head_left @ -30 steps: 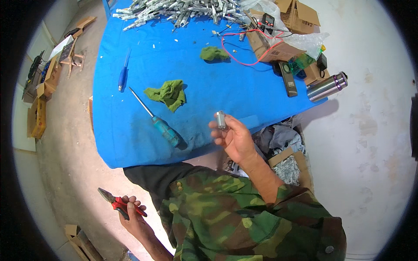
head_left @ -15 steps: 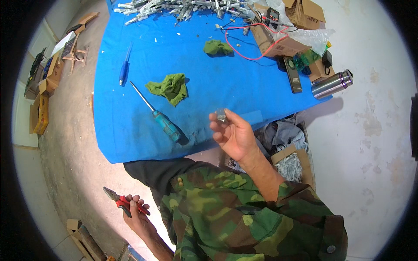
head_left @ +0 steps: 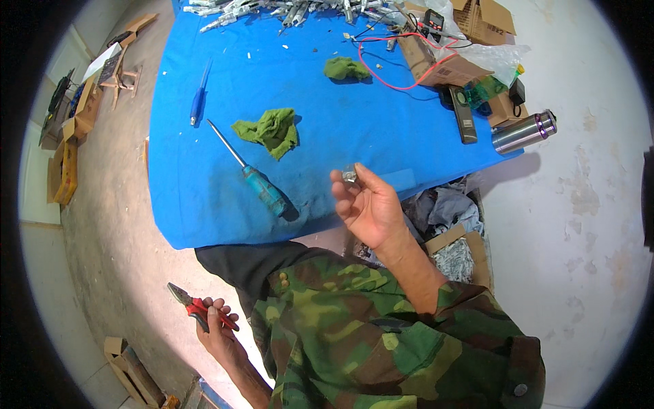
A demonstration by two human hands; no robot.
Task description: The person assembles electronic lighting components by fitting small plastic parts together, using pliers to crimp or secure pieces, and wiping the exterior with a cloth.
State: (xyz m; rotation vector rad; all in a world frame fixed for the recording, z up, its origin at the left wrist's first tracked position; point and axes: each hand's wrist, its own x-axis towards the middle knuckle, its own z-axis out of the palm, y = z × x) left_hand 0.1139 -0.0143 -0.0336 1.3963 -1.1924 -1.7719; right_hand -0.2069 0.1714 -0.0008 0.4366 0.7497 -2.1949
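Note:
Pliers with red and black handles (head_left: 198,307) are gripped in my left hand (head_left: 222,334), down beside my leg and away from the table. Its fingers wrap the handles, and the jaws point up and left. My right hand (head_left: 371,208) is raised over the table's near edge, palm up. Between thumb and fingertips it pinches a small silvery metal piece (head_left: 349,174), too small to name more closely. On the blue cloth (head_left: 204,187) to its left lie a screwdriver with a teal handle (head_left: 264,193) and a crumpled green rag (head_left: 270,133).
A blue-handled screwdriver (head_left: 197,105) lies at the table's left, a second green rag (head_left: 345,68) farther back. Many silvery parts (head_left: 293,12) are heaped along the far edge. A steel flask (head_left: 523,133), an open carton (head_left: 446,68) and red cable (head_left: 385,86) occupy the right.
My left hand with the pliers has shifted slightly up and to the right. The right hand keeps its pinch on the metal piece. The whole view has shifted a little.

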